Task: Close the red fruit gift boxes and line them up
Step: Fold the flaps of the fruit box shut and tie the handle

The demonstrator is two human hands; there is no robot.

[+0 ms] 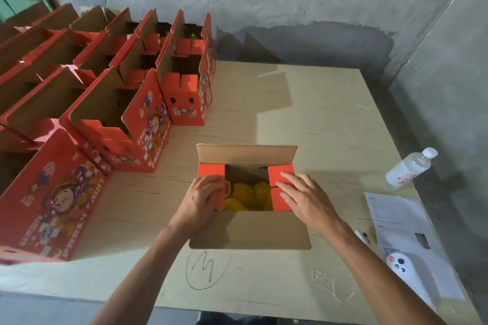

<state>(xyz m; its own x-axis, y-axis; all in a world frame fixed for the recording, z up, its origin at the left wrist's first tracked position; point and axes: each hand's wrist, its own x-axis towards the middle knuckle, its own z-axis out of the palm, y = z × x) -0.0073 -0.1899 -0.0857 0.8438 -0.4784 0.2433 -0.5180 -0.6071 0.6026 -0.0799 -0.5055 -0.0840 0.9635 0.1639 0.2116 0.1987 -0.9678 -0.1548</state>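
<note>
**Flaps half folded on the nearest box**

Forearms reach in from the bottom edge to the open gift box [249,229] in the middle of the counter [330,126], where we are folding the red side flaps inward. Our left hand [203,198] lies flat on the left flap [211,172], fingers straight and pressing, gripping nothing. Our right hand [303,200] does the same on the right flap [280,175], fingers spread and flat. The near and far brown flaps still stand open, so we judge this box only begun: the long flaps must come over before it joins a line.

Between the flaps we see yellow fruit [243,192] in netting; how many pieces, we cannot tell.

To the right lie a remote [398,262], printed sheets [396,219] and a bottle [409,167] on its side.

Farther off, at left, rows of red boxes [148,119] stand with lids up, none visibly closed. Nearly all the work remains. Their contents are in shadow, and the left rows are cut off by the frame.
</note>
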